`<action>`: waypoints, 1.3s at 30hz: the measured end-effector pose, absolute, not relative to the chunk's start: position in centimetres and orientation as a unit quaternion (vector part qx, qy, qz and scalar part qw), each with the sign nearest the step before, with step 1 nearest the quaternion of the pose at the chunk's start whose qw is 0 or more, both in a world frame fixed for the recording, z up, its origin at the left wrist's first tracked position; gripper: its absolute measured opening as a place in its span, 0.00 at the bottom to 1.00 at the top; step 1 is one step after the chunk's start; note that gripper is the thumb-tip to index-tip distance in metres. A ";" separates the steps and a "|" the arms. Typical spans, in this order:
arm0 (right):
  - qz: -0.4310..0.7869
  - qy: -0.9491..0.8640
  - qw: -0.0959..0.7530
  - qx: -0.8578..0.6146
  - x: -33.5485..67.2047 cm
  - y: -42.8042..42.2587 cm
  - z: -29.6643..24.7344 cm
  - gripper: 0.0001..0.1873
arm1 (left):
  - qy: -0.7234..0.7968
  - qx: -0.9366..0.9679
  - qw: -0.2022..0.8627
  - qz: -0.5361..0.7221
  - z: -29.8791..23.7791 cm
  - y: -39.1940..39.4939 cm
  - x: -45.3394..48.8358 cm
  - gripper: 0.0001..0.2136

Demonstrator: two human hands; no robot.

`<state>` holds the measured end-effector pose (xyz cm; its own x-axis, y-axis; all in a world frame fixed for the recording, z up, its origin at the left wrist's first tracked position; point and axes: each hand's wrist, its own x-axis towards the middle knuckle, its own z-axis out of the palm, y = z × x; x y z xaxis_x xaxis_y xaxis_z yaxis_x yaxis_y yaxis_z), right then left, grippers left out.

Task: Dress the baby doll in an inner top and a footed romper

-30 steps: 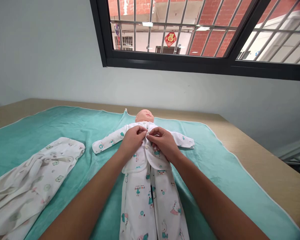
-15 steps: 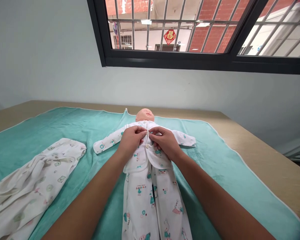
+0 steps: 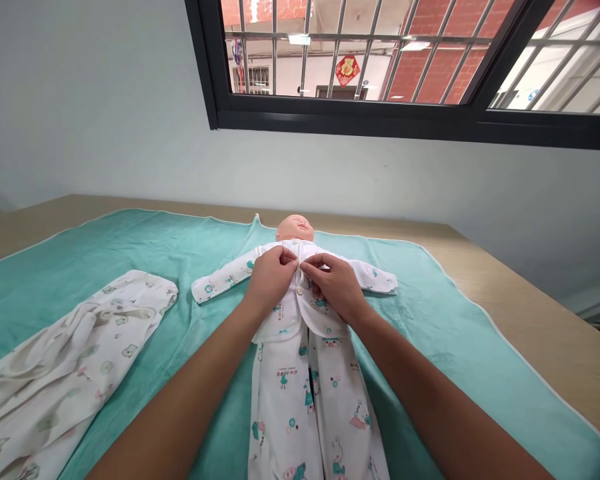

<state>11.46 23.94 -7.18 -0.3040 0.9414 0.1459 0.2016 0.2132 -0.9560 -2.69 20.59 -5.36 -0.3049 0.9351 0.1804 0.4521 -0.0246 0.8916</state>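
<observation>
A baby doll [image 3: 295, 228] lies on its back on a teal blanket [image 3: 200, 240], its head toward the wall. It wears a white printed baby jacket [image 3: 280, 327] and matching trousers [image 3: 285, 400]. At the chest, my left hand [image 3: 274, 273] pinches one front edge of the jacket between thumb and finger. Facing it, my right hand [image 3: 333, 283] pinches the other front edge, the fingertips of both hands almost touching. Just below them a button [image 3: 300, 291] shows on the jacket front. Whatever lies between my fingertips is too small to make out.
To the left, a crumpled white printed baby garment [image 3: 95, 340] lies on the blanket. The wooden table [image 3: 520, 327] shows around the blanket's edges. Behind it rises a pale wall [image 3: 330, 173] with a dark-framed, barred window [image 3: 340, 123].
The whole view has shifted slightly, so things appear a little farther right. My left fingers have closed in more tightly at the jacket's front; the doll lies as before.
</observation>
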 end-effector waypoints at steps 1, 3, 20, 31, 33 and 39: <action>0.445 -0.673 0.400 -0.436 11.4 23.9 -7.1 0.13 | 0.649 0.524 0.265 0.483 -5.3 20.5 -2.7 0.01; 0.415 -0.692 0.393 -0.442 11.2 23.7 -7.0 0.14 | 0.641 0.505 0.296 0.496 -5.4 20.4 -2.7 0.02; 0.517 -0.629 0.418 -0.402 11.5 24.3 -7.4 0.06 | 0.625 0.479 0.305 0.535 -6.3 20.6 -2.5 0.03; 0.475 -0.677 0.397 -0.398 11.8 24.4 -7.3 0.08 | 0.581 0.452 0.389 0.554 -6.0 20.4 -2.5 0.03; 0.460 -0.682 0.395 -0.409 11.6 24.3 -7.4 0.09 | 0.574 0.454 0.405 0.548 -5.8 20.3 -2.6 0.03; 0.290 -0.770 0.407 -0.396 11.4 24.7 -8.0 0.05 | 0.541 0.479 0.409 0.557 -6.0 20.4 -3.0 0.03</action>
<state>11.36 24.66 -8.01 -0.3549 0.8465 0.3969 0.3749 0.5177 -0.7691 -2.98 20.44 -6.05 -0.2062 0.9744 0.0899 0.0622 -0.0787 0.9950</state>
